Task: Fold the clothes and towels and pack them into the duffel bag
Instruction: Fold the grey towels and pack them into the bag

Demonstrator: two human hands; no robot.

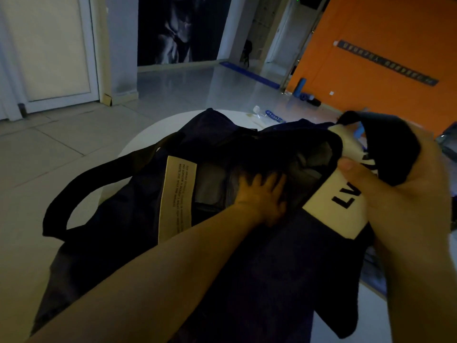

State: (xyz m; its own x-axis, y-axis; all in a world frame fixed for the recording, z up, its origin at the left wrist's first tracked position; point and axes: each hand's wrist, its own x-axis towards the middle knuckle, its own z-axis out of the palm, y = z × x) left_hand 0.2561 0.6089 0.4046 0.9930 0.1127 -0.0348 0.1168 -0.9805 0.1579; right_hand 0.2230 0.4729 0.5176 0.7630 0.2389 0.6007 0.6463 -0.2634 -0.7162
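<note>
**Packing a dark garment into the duffel bag**

At centre frame, our left hand (262,196) presses flat, fingers spread, inside the open duffel bag (128,219) on the white table (146,137), likely making room. At right, our right hand (405,201) grips a folded dark garment (393,144) over the opening.

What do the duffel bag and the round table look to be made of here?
Duffel bag: dark woven fabric, probably nylon or canvas, matte; it sags and creases, with soft strap handles. Table: white, smooth, hard top with a slight sheen, perhaps laminate or painted wood; the dim light leaves it open.
</note>
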